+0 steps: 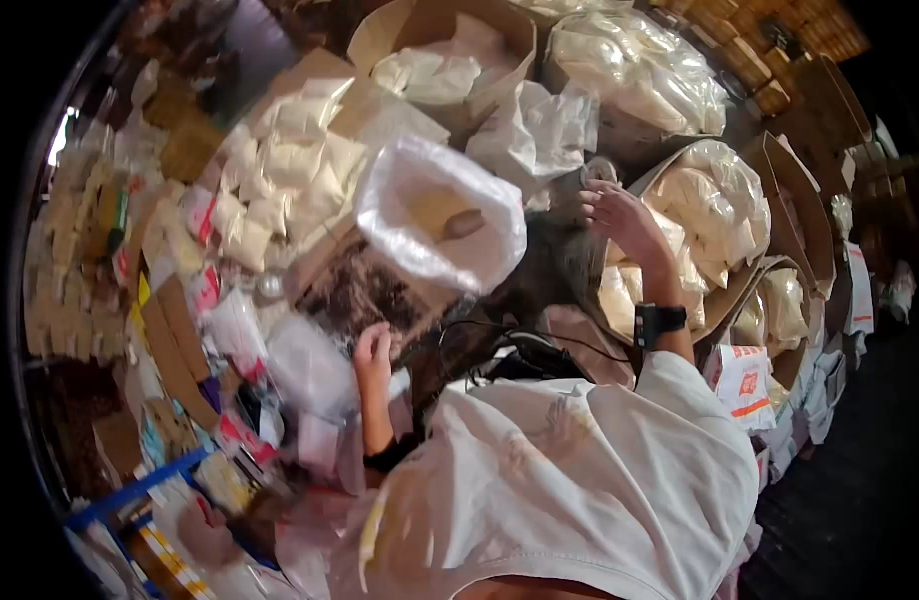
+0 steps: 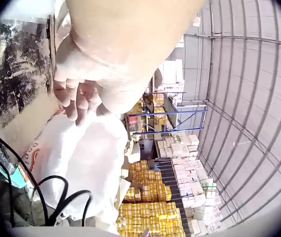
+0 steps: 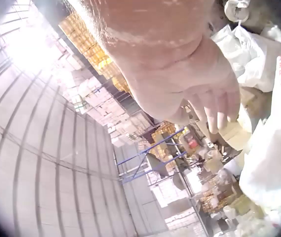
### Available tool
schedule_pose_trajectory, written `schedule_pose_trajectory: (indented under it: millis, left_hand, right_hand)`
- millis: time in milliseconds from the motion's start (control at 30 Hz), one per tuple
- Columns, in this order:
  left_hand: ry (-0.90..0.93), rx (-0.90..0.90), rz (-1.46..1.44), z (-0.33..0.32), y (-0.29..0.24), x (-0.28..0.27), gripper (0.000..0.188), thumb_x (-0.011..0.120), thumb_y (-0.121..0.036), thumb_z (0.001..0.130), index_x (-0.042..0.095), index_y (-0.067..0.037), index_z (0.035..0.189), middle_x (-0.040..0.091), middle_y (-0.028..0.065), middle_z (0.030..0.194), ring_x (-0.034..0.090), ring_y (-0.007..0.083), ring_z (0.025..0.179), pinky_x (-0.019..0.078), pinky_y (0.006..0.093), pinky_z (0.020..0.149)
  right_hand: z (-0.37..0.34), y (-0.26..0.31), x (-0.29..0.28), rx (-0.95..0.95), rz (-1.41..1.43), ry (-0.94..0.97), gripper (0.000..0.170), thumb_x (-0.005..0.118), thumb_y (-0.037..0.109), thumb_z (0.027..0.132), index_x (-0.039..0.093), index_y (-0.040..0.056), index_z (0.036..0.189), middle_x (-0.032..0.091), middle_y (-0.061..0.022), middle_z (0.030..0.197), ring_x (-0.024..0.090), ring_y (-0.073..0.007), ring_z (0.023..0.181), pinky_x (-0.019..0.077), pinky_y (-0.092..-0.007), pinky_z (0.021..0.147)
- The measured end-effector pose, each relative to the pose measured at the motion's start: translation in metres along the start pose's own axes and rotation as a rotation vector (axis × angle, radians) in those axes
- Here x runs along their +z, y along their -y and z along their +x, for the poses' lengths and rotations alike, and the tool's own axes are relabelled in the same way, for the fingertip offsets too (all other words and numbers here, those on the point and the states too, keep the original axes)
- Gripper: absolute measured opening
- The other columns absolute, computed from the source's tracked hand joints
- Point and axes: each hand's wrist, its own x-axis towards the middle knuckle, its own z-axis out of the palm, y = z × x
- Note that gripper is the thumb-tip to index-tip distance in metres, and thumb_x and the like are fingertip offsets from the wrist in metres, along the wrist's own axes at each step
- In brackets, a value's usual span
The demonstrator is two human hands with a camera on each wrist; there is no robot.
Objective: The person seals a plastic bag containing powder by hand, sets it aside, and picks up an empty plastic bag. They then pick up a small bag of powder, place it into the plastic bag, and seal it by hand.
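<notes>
Head view, centre: a clear plastic liner (image 1: 385, 222) gapes open above and between the hands. The left hand (image 1: 374, 356), lower left of centre, is loosely bent beside a dark-stained surface (image 1: 355, 290); the right hand (image 1: 630, 224), right of centre, is relaxed, fingers extended. Both appear empty; fingertip contact is unclear.

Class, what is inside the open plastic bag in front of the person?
The open plastic bag holds pale yellow material and, on it, a greyish-brown object, too blurred to identify. The material covers the bottom; anything underneath cannot be seen.
</notes>
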Motion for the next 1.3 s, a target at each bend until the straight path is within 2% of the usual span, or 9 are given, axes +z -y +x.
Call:
schedule_pose_trajectory:
  millis: [433, 600, 833, 900, 933, 1067, 1133, 1233, 1300]
  left_hand:
    - [-0.074, 0.045, -0.095, -0.041, 0.128, -0.202, 0.020, 0.061, -0.015, 0.096, 0.063, -0.001, 0.109, 0.069, 0.0067, 0.086, 0.063, 0.0124, 0.075, 0.0495, 0.0261, 0.069]
    - [-0.337, -0.154, -0.092, -0.084, 0.208, -0.288, 0.021, 0.059, -0.014, 0.094, 0.064, -0.001, 0.111, 0.071, 0.0093, 0.094, 0.065, 0.0146, 0.078, 0.0491, 0.0269, 0.067]
    - [-0.929, -0.255, 0.408, -0.137, 0.357, -0.337, 0.066, 0.081, -0.027, 0.074, 0.054, -0.001, 0.128, 0.063, 0.0201, 0.120, 0.059, 0.0366, 0.112, 0.0452, 0.0424, 0.099]
    - [-0.883, -0.402, 0.338, -0.137, 0.442, -0.366, 0.096, 0.085, -0.044, 0.069, 0.040, -0.002, 0.144, 0.046, 0.0265, 0.140, 0.049, 0.0431, 0.126, 0.0424, 0.0526, 0.102]
    - [-0.511, -0.391, 0.760, -0.145, 0.501, -0.386, 0.101, 0.085, -0.044, 0.070, 0.035, -0.004, 0.148, 0.043, 0.0262, 0.142, 0.047, 0.0428, 0.127, 0.0408, 0.0562, 0.102]
    - [-0.972, -0.933, -0.591, -0.119, 0.461, -0.368, 0.049, 0.077, -0.034, 0.083, 0.056, -0.011, 0.120, 0.057, 0.0101, 0.087, 0.057, 0.0245, 0.080, 0.0484, 0.0356, 0.074]
    - [-1.100, -0.606, -0.705, -0.126, 0.422, -0.357, 0.035, 0.073, -0.034, 0.086, 0.057, -0.010, 0.107, 0.051, 0.0062, 0.077, 0.054, 0.0219, 0.073, 0.0455, 0.0299, 0.067]
    - [-1.176, -0.777, -0.612, -0.118, 0.407, -0.358, 0.022, 0.068, -0.023, 0.089, 0.054, -0.008, 0.099, 0.055, 0.0081, 0.077, 0.056, 0.0243, 0.072, 0.0464, 0.0328, 0.065]
    - [-0.908, -0.544, 0.050, -0.133, 0.489, -0.371, 0.022, 0.067, -0.015, 0.087, 0.056, -0.007, 0.104, 0.058, 0.0108, 0.080, 0.057, 0.0255, 0.073, 0.0482, 0.0347, 0.067]
  right_hand:
    - [-0.101, -0.151, 0.202, 0.103, -0.604, -0.117, 0.034, 0.051, 0.027, 0.102, 0.055, 0.0089, 0.131, 0.068, -0.0038, 0.111, 0.062, -0.0129, 0.101, 0.0476, -0.0282, 0.088]
    - [-0.097, -0.228, 0.311, 0.325, -0.647, 0.316, 0.033, 0.054, 0.025, 0.102, 0.054, 0.0093, 0.131, 0.065, -0.0030, 0.116, 0.061, -0.0117, 0.103, 0.0471, -0.0276, 0.090]
    - [-0.061, -0.296, 0.398, 0.315, -0.931, 0.581, 0.041, 0.054, 0.026, 0.102, 0.048, 0.0092, 0.139, 0.064, -0.0046, 0.117, 0.060, -0.0137, 0.108, 0.0483, -0.0294, 0.092]
    - [-0.042, -0.310, 0.409, 0.289, -0.928, 0.611, 0.039, 0.055, 0.020, 0.102, 0.045, 0.0082, 0.138, 0.066, -0.0056, 0.111, 0.060, -0.0133, 0.100, 0.0494, -0.0268, 0.086]
    - [-0.030, -0.314, 0.413, 0.292, -0.919, 0.626, 0.039, 0.056, 0.019, 0.102, 0.046, 0.0075, 0.137, 0.066, -0.0064, 0.110, 0.061, -0.0134, 0.100, 0.0496, -0.0266, 0.085]
    - [0.035, -0.325, 0.430, 0.249, -1.022, 0.624, 0.038, 0.057, 0.017, 0.100, 0.047, 0.0004, 0.133, 0.067, -0.0096, 0.105, 0.062, -0.0147, 0.092, 0.0511, -0.0267, 0.077]
    - [0.073, -0.331, 0.437, 0.232, -1.104, 0.593, 0.038, 0.057, 0.017, 0.100, 0.048, 0.0007, 0.133, 0.067, -0.0101, 0.106, 0.064, -0.0156, 0.091, 0.0525, -0.0276, 0.076]
    - [0.145, -0.346, 0.438, 0.131, -1.299, 0.626, 0.039, 0.056, 0.017, 0.098, 0.050, 0.0012, 0.133, 0.067, -0.0107, 0.108, 0.066, -0.0168, 0.089, 0.0550, -0.0290, 0.074]
    - [0.181, -0.372, 0.443, 0.171, -1.261, 0.591, 0.034, 0.057, 0.016, 0.097, 0.055, 0.0007, 0.126, 0.068, -0.0103, 0.105, 0.067, -0.0170, 0.086, 0.0551, -0.0289, 0.072]
